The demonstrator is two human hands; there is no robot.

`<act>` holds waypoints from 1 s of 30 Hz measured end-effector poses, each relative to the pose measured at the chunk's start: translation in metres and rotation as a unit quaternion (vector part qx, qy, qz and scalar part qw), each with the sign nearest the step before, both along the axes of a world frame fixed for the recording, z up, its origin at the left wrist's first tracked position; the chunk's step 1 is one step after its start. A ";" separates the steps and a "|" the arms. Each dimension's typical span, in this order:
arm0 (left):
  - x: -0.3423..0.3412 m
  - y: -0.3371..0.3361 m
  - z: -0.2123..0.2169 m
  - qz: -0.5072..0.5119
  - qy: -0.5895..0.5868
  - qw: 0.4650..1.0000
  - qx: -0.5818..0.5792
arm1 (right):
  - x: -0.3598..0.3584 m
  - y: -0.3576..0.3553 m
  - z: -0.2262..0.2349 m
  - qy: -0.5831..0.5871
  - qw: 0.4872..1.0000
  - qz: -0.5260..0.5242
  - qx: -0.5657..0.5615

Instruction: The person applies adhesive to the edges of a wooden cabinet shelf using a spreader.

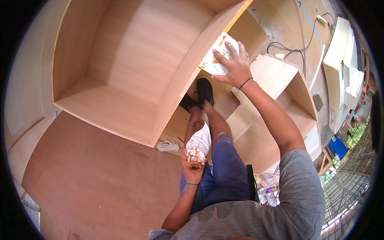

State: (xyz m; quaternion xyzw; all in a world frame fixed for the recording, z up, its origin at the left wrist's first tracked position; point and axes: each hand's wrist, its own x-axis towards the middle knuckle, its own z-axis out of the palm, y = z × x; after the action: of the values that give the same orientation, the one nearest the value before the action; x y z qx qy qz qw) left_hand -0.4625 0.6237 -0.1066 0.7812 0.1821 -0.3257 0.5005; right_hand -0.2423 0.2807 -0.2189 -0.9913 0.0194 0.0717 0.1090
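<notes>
My left hand [193, 170] is wrapped round a white bottle-shaped container [200, 144], its near end crusted with brown glue-like residue. It is held over my lap, the brown end toward me. My right arm reaches forward, and my right hand [236, 66] grips a flat white piece [214, 56] smeared with brown stains, fingers spread across its top and thumb along its lower edge. That piece is against the right wall of a large open wooden cabinet box [132, 100]; whether it touches the wall I cannot tell. Its underside is hidden.
A smooth brown board [104, 184] lies at the lower left. To the right stands another open wooden box [280, 116], with stacked white panels [340, 72] beyond. A black cable [300, 50] curls on the floor. White crumpled plastic [168, 146] lies below the cabinet's corner.
</notes>
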 end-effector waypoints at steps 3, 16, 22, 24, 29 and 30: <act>-0.003 -0.001 0.000 -0.019 -0.012 1.000 0.019 | 0.000 -0.003 -0.001 -0.001 1.000 0.002 -0.002; -0.014 -0.009 0.003 0.027 -0.011 1.000 -0.006 | 0.029 0.016 0.046 0.125 0.988 -0.009 -0.089; -0.020 -0.010 0.004 0.055 0.002 0.998 0.002 | 0.028 0.013 0.057 0.143 0.985 0.001 -0.099; -0.023 -0.011 0.003 0.044 -0.011 0.999 0.009 | 0.032 0.009 0.053 0.140 0.985 0.007 -0.103; -0.022 -0.017 0.007 0.093 0.010 0.996 0.009 | 0.027 -0.002 0.056 0.213 0.971 0.003 -0.110; -0.017 -0.019 0.012 0.078 0.014 0.997 0.017 | 0.023 -0.008 0.057 0.247 0.962 -0.003 -0.117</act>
State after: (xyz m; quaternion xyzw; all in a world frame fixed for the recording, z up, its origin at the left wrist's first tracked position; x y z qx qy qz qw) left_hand -0.4795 0.6047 -0.0949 0.7683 0.2547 -0.2939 0.5085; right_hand -0.2197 0.2731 -0.1616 -0.9484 0.0572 0.3116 -0.0157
